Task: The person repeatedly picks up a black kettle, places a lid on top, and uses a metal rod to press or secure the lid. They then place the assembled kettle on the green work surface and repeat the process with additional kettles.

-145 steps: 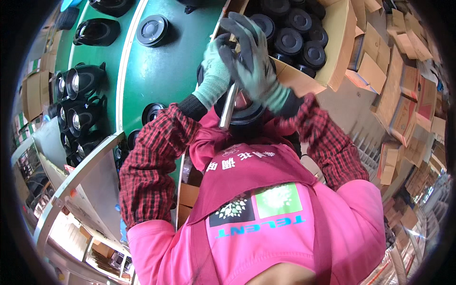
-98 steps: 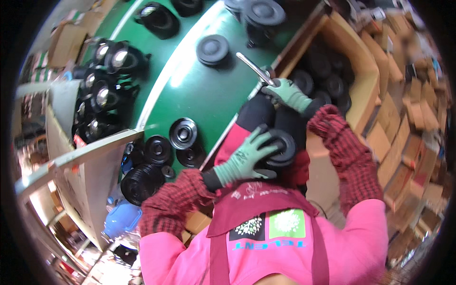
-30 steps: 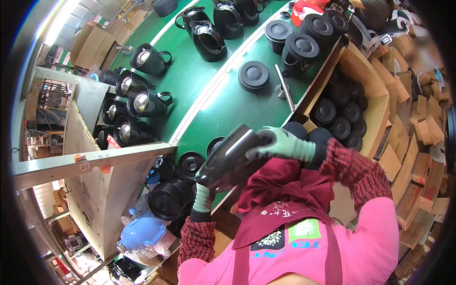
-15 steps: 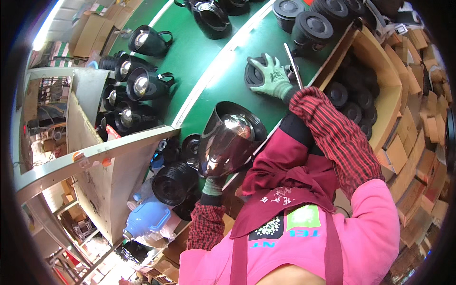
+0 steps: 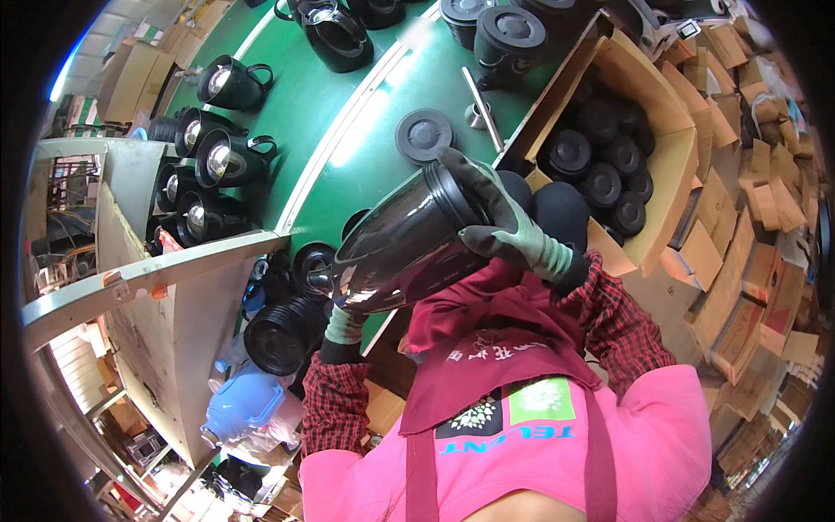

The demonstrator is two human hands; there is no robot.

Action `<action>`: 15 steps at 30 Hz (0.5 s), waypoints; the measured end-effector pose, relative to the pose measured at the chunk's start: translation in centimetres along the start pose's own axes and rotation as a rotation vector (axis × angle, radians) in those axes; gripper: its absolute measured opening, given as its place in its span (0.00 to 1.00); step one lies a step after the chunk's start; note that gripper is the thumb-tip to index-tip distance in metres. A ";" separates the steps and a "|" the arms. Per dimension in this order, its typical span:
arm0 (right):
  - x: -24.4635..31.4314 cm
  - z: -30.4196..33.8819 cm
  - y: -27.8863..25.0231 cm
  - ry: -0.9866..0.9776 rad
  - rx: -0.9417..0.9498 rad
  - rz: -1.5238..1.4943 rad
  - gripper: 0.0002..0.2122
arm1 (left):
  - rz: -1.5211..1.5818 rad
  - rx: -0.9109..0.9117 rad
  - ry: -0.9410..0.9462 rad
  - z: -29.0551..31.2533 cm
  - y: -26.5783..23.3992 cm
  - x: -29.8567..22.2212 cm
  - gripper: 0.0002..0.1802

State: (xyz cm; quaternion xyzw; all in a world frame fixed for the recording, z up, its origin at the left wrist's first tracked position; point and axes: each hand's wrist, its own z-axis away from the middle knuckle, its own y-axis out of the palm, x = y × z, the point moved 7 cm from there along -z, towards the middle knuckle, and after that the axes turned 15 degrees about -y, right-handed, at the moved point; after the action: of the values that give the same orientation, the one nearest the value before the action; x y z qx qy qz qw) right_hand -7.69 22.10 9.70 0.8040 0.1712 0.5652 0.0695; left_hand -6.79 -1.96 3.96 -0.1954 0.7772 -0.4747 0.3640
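Note:
A glossy black jug [image 5: 400,244] lies tilted over the near edge of the green worktable, its wide end toward my right hand. My left hand [image 5: 345,325], in a pale green glove, holds it from below at the narrower end; most of its fingers are hidden behind the jug. Across the wide end, my gloved right hand [image 5: 513,228] spreads its dark-coated fingers and thumb around a black round cap [image 5: 446,193] set against the rim. Another black round cap [image 5: 424,136] lies flat on the table just beyond.
A cardboard box [image 5: 648,196] of black caps stands at the right, beside a metal rod [image 5: 484,111] on the table. Several black jugs [image 5: 228,158] stand at the left. Capped jugs [image 5: 509,42] stand at the far right. A grey metal frame [image 5: 156,277] juts in from the left.
My right hand has come from the caps on the table to the jug's wide end, bringing one cap. The jug has tipped, its wide end turning to the right.

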 end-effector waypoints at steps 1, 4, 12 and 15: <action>0.5 0.3 0.2 0.040 -0.011 -0.051 0.41 | 0.016 0.004 -0.007 0.0 -0.1 -0.3 0.27; 2.2 0.6 1.1 0.047 -0.010 -0.070 0.41 | 0.113 0.040 -0.084 0.1 -0.2 -0.7 0.27; 1.1 2.9 -0.7 0.337 -0.173 -0.196 0.28 | 0.721 -0.069 -0.618 -3.9 -7.2 -1.3 0.28; 2.9 3.2 -0.8 0.514 -0.123 -0.016 0.27 | 0.469 0.045 -0.335 -6.1 -9.0 -3.1 0.26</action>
State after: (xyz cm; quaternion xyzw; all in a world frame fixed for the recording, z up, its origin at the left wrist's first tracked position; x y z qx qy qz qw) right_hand -3.95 24.11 10.94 0.6269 0.1547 0.7597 0.0768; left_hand -9.75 -0.60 14.81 -0.0778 0.7194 -0.3559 0.5914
